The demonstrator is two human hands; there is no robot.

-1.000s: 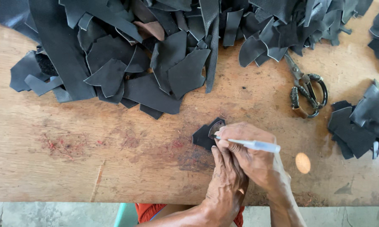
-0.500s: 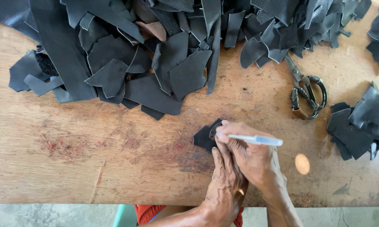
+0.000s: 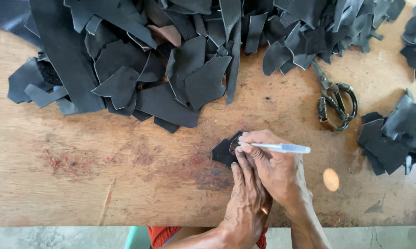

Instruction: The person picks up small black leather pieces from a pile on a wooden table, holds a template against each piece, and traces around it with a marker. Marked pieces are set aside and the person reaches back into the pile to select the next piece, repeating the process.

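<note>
Right hand: your right hand (image 3: 277,173) pinches a pale pen (image 3: 277,147) between thumb and fingers, just right of the frame's centre; the pen lies almost level, its tip pointing left onto the dark piece.
Left hand: your left hand (image 3: 247,203) sits below and left of the right one, touching it; its fingers are stretched narrow and flat, the tips pressing toward the dark piece. You cannot tell from here whether they pin it or only rest beside it.
Dark piece: a small black leather piece (image 3: 224,151), angular and matte, lies flat on the table at mid-frame; your fingers cover its right part.
Table: a worn wooden table (image 3: 79,184), pale brown, scratched, with reddish stains left of centre and a darker stain under your hands.
Big heap: a large pile of black leather offcuts (image 3: 138,60) fills the upper left and top of the frame; jagged sheets, long strips, one brownish scrap among them. It lies near the dark piece but apart from it.
Small heap: a second stack of offcuts (image 3: 392,136) sits at the right edge, well apart from your hands.
Scissors: dark metal scissors (image 3: 334,103) lie closed in the upper right, blades tucked under the top heap, between the two piles.
In the way: nothing stands between your hands and the dark piece.
</note>
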